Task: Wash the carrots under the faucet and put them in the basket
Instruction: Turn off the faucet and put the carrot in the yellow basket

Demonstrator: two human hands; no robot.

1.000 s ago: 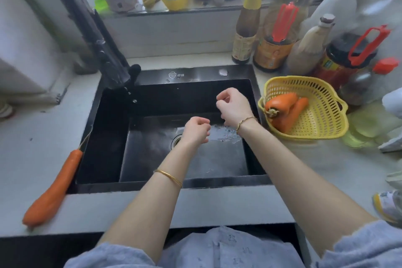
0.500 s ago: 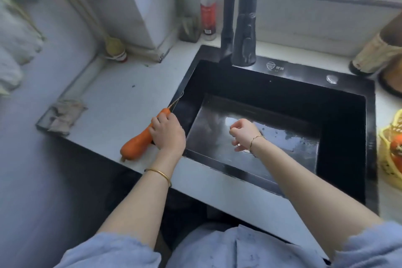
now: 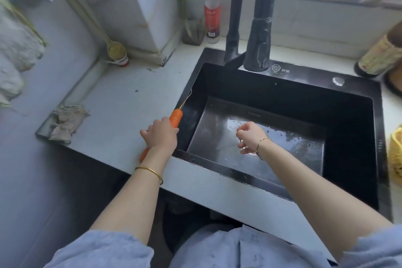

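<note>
Nearest, two bare forearms reach forward out of pale blue sleeves (image 3: pixel 104 248). The left hand (image 3: pixel 159 135) lies over the middle of the carrot (image 3: pixel 175 118), fingers curled down round it from above. The thick end shows under the wrist, and the narrow end, with its thread of root, points away along the left rim of the sink (image 3: pixel 217 173). The carrot sits at the very edge of the tabletop (image 3: pixel 121 102), just beside the basin, but whether it rests there or is already lifted clear I cannot tell. The right hand (image 3: pixel 250 137) hangs over the wet sink floor near the drain, fingers loosely curled, holding nothing

By my reckoning the carrot will handle as a stiff, dense, fairly light thing: it should not bend or bruise under a firm grip, and one hand can carry it. The taper is the catch — once wet the skin will likely turn slick and want to slide out toward the thin end. The hold belongs round the middle or the thicker half, never the root hair, which would probably snap

Beyond, the black faucet (image 3: pixel 258 50) stands over the back of the sink, with no stream that I can make out. The yellow basket (image 3: pixel 394 152) is only a sliver at the right edge — well apart from the carrot, the whole sink between them
</note>
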